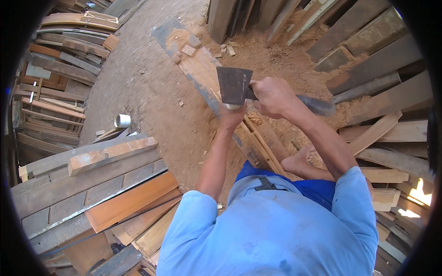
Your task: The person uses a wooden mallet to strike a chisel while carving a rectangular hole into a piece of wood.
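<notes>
Around the hatchet's (235, 85) dark handle, close under the head, the right hand (274, 96) is clamped, probably to steady the heavy blade, while the left hand (231, 117), just beside it, is raised to the blade's lower edge, though I cannot tell whether it grips anything. Below both hands runs a long plank (200, 69), a narrow wood strip (262, 145) lying along its nearer part, perhaps within easy reach. Farther out, boards (368, 85) stand right of the hands, and stacked timber (122, 195) lies to their left
</notes>
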`<state>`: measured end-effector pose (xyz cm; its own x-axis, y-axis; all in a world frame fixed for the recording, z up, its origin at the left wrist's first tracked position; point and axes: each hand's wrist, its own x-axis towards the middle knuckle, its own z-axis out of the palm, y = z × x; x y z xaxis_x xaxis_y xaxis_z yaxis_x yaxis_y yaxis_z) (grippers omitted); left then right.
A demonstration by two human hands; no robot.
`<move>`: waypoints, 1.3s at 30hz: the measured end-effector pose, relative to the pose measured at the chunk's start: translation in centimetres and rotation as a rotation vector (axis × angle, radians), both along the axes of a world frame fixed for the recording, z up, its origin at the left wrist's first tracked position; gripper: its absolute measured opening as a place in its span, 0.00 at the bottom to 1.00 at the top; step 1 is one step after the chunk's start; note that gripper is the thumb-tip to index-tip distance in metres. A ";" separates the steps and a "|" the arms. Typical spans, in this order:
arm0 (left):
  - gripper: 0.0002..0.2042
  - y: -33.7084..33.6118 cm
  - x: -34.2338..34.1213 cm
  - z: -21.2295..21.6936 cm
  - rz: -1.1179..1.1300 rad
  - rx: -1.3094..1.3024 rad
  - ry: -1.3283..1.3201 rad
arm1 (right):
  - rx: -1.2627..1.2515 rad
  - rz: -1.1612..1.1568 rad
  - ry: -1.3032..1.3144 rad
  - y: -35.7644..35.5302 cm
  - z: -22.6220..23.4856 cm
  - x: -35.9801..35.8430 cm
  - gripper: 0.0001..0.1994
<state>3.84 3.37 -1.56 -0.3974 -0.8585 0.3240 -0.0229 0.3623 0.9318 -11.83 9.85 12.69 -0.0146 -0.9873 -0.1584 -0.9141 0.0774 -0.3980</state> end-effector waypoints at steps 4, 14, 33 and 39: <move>0.14 -0.7 0.2 -0.6 0.090 0.159 0.196 | -0.029 -0.129 -0.306 1.5 2.8 0.4 0.13; 0.12 1.6 0.7 0.6 0.037 -0.091 0.104 | -0.386 -0.174 -0.708 3.1 7.5 -0.2 0.12; 0.05 -0.6 2.8 -0.4 0.145 0.297 0.255 | -0.109 0.133 -0.058 -3.8 2.4 3.2 0.15; 0.09 1.0 1.9 -0.2 0.097 0.403 0.241 | -0.252 -0.015 -0.185 -2.1 6.3 1.6 0.12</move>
